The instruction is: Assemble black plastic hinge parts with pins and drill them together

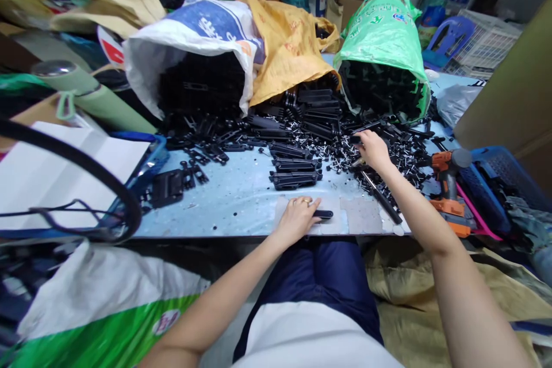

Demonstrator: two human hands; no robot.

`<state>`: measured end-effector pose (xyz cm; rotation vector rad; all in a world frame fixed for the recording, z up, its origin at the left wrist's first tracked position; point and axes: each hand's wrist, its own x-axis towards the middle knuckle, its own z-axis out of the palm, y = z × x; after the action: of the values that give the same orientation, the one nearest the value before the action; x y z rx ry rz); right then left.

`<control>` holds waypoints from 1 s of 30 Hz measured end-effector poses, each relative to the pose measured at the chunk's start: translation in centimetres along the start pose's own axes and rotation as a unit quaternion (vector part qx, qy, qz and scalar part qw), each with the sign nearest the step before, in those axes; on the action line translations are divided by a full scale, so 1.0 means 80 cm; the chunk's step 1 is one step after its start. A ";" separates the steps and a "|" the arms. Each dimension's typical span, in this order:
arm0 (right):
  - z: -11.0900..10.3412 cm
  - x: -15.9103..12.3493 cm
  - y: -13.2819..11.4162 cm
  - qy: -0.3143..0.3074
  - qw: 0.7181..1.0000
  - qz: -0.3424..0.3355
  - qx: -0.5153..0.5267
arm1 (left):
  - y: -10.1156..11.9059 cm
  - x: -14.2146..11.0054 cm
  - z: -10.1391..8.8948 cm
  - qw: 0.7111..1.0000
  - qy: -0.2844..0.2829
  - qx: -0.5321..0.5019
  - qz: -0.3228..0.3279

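My left hand (296, 220) is at the table's front edge, its fingers curled over a long black plastic bar (324, 214) that lies on a pale mat; the bar's rounded end sticks out to the right. Further back, my right hand (374, 149) is at the edge of a pile of small black parts and screws (334, 155), fingers closed on a small black part (355, 140). Between the hands, several black hinged-looking assemblies (296, 179) lie stacked in a row. A screwdriver (386, 202) with a black handle lies below my right hand.
White (190, 29), orange (284, 40) and green (383, 34) sacks of black parts lie open along the back. An orange cordless drill (448, 175) stands at right beside a blue basket (513, 172). At left are a blue tray (157, 155) with paper and a thick black hose (81, 161).
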<state>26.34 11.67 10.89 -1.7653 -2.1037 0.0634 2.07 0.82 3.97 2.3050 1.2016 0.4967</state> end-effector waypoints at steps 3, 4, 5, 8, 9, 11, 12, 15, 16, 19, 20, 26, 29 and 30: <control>0.012 -0.049 -0.032 0.024 0.968 0.032 0.247 | 0.009 0.014 -0.005 0.929 0.076 -0.345 -0.111; 0.020 -0.069 -0.046 0.016 0.946 0.046 0.320 | 0.012 0.020 -0.008 0.875 0.088 -0.453 -0.147; 0.028 -0.090 -0.060 -0.003 0.929 0.059 0.364 | 0.015 0.026 -0.010 0.819 0.098 -0.536 -0.180; 0.039 -0.144 -0.097 -0.081 0.938 0.048 0.333 | 0.019 0.035 -0.015 0.731 0.140 -0.619 -0.251; 0.037 -0.157 -0.104 -0.093 0.956 0.022 0.278 | 0.020 0.034 -0.015 0.733 0.152 -0.609 -0.264; 0.025 -0.172 -0.110 -0.091 0.984 -0.047 0.143 | 0.023 0.027 -0.013 0.764 0.131 -0.574 -0.266; 0.017 -0.175 -0.108 -0.093 0.989 -0.078 0.079 | 0.024 0.023 -0.011 0.789 0.103 -0.551 -0.251; -0.006 -0.173 -0.090 -0.173 0.977 -0.108 -0.058 | 0.020 0.010 -0.006 0.898 0.039 -0.419 -0.128; -0.012 -0.172 -0.081 -0.207 0.969 -0.100 -0.086 | 0.015 0.007 -0.006 0.935 0.027 -0.348 -0.068; -0.018 -0.178 -0.061 -0.271 0.952 -0.091 -0.110 | -0.008 0.004 -0.003 0.987 -0.051 -0.130 0.077; -0.017 -0.182 -0.058 -0.289 0.946 -0.103 -0.103 | -0.014 0.004 -0.001 0.990 -0.080 -0.075 0.094; 0.015 -0.198 -0.068 -0.351 0.921 -0.136 -0.098 | -0.005 0.007 0.005 0.986 -0.132 0.079 0.065; 0.025 -0.198 -0.071 -0.333 0.928 -0.123 -0.117 | 0.012 0.009 0.004 0.982 -0.151 0.101 0.053; 0.025 -0.198 -0.072 -0.324 0.930 -0.118 -0.127 | 0.015 0.010 0.004 0.982 -0.153 0.101 0.054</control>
<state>22.33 -4.17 6.42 -1.7776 -2.8980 0.3679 3.44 0.81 4.49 2.5123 1.0208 0.0506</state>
